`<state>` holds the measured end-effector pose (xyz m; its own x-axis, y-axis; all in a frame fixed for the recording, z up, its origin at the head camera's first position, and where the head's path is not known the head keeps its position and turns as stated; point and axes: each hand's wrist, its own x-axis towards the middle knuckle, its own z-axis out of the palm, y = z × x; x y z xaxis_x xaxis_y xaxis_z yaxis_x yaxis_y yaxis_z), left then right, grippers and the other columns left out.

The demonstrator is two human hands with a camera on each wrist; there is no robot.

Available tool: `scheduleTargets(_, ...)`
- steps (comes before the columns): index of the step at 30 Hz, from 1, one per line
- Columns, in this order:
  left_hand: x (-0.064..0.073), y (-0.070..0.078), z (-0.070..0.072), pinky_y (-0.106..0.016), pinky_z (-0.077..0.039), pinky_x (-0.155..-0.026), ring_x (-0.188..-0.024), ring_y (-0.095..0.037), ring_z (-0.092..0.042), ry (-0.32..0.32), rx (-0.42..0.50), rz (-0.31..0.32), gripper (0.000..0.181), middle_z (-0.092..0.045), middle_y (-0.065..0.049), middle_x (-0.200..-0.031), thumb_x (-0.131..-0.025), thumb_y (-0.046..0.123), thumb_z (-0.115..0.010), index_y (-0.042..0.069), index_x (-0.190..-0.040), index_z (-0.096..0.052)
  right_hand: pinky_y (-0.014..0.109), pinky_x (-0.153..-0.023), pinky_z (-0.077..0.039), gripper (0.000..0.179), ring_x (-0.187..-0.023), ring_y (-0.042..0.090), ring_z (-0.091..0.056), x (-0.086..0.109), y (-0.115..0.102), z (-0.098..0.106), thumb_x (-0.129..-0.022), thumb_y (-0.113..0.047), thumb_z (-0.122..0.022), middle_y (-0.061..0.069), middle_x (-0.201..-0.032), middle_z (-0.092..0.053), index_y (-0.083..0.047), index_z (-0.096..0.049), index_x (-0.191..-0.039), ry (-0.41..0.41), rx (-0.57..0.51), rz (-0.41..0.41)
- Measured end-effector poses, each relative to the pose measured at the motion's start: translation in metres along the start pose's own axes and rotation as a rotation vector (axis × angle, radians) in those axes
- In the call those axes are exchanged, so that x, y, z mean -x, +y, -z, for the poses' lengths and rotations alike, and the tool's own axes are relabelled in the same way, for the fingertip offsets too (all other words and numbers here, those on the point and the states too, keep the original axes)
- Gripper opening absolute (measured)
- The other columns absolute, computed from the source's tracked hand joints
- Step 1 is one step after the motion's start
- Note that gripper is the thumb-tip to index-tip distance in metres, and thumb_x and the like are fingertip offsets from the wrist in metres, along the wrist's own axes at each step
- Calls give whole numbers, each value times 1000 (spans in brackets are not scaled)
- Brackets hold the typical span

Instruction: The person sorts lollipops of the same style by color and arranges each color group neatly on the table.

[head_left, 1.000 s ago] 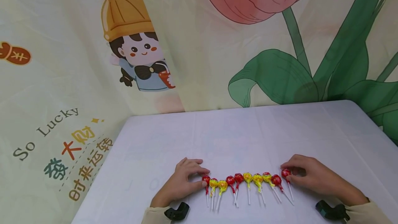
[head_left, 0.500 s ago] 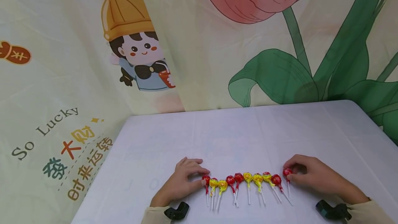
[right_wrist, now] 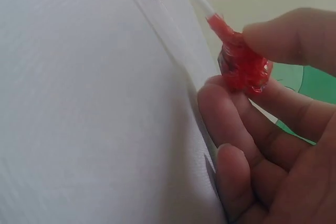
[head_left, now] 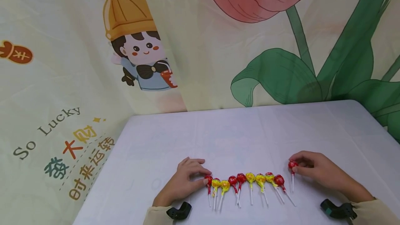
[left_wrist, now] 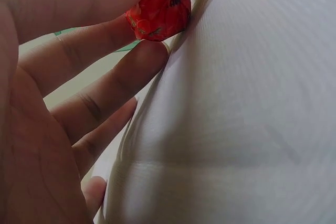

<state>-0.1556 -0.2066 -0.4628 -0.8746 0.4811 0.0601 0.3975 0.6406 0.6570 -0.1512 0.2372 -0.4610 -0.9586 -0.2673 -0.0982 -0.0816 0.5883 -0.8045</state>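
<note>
My left hand (head_left: 183,181) pinches the head of the red lollipop (head_left: 209,180) at the left end of a row; its red wrapper (left_wrist: 160,11) shows between thumb and fingers in the left wrist view. Thumb and fingers of my right hand (head_left: 322,169) hold another red lollipop (head_left: 293,165) by its head, stick pointing down toward me, apart from the row's right end. In the right wrist view its wrapped head (right_wrist: 244,64) sits under the thumb. Between the hands lie several yellow lollipops (head_left: 250,177) and red lollipops (head_left: 279,180) side by side, sticks toward me.
The lollipops are on a white-covered table (head_left: 237,134). A printed cloth backdrop (head_left: 200,61) with a tulip and a cartoon figure hangs behind its far edge. Black wrist devices (head_left: 179,211) are worn at both cuffs.
My right hand has moved right and slightly away from me with its red lollipop, widening the gap to the row. The left hand and the other lollipops stay in place.
</note>
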Motion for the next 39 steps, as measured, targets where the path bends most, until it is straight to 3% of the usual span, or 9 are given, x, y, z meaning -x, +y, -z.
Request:
scheduleTargets(7,0,-1,1,-58,-6,-117,-132,-16,-46,-17,15,24,17,-66,21,-112,-91,33,-73,36,-108,-75,25,-73,-54,36,-91,21,-59,-4,0,-1,-91,-28,-75,3,-107,-67,-6,-68,-118,29,-5,-8)
scheduleTargets(11,0,-2,0,-60,-6,-116,-132,-17,-47,-22,35,8,16,-66,21,-110,-91,34,-73,36,-107,-75,25,-75,-54,37,-93,22,-60,-6,-2,1,-91,-30,-75,4,-109,-67,-6,-67,-119,37,-1,-20)
scheduleTargets(17,1,-3,-1,-60,-6,-117,-132,-17,-46,-30,32,18,16,-66,21,-110,-92,34,-72,35,-107,-75,30,-67,-55,40,-90,24,-58,-16,-3,3,-92,-31,-73,6,-107,-66,-6,-66,-122,31,-19,-15)
scheduleTargets(23,0,-2,-1,-52,-6,-120,-135,-15,-44,-38,31,48,17,-65,20,-114,-91,38,-72,36,-108,-74,31,-66,-55,42,-87,24,-58,-29,-10,3,-93,-32,-72,6,-107,-67,-5,-65,-123,40,-52,10)
scheduleTargets(30,0,0,-1,-52,-9,-120,-134,-16,-44,-27,43,16,17,-66,13,-119,-91,33,-73,33,-108,-76,33,-68,-56,43,-86,25,-60,-41,-14,4,-94,-32,-72,8,-110,-67,-5,-64,-126,37,-86,17)
scheduleTargets(39,1,-2,1,-53,-9,-119,-135,-16,-44,-25,24,28,17,-65,12,-122,-91,37,-72,35,-107,-76,36,-74,-55,44,-96,29,-59,-52,-19,8,-94,-31,-71,9,-117,-66,-7,-63,-129,19,-104,2)
